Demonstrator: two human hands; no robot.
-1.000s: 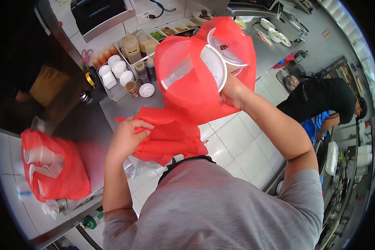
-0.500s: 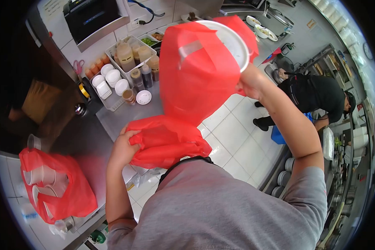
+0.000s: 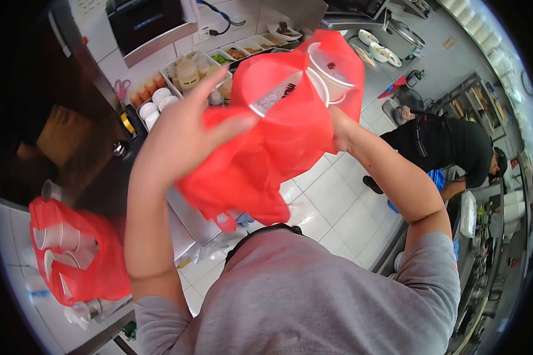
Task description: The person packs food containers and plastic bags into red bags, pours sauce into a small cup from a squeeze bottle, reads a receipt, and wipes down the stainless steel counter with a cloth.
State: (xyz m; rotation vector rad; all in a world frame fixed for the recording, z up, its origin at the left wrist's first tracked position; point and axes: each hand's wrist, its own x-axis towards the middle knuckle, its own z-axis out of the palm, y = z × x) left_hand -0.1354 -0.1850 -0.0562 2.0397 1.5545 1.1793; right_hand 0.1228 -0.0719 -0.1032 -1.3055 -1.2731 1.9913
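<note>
A red bag point(image 3: 296, 133) with lidded white containers point(image 3: 331, 80) inside is held up at the centre. My right hand point(image 3: 340, 127) grips its right side, the fingers partly hidden behind the red material. Loose red material point(image 3: 237, 177) hangs below and left of the containers. Raised in front of its left edge, my left hand point(image 3: 183, 130) is blurred, with thumb and fingers spread apart. Another red bag point(image 3: 103, 254), filled with white cups point(image 3: 62, 236), stands at the lower left.
Sauce bottles point(image 3: 188, 74) in a white basket and small white dishes point(image 3: 148, 110) stand behind my left hand. Food trays point(image 3: 237, 53) line the wall. A co-worker in black point(image 3: 450, 142) bends over at the right. White floor tiles point(image 3: 337, 207) show below the bag.
My left hand has let go of the loose red material, risen and spread its fingers. The held bag has turned, showing both lids again, and the loose material hangs lower.
</note>
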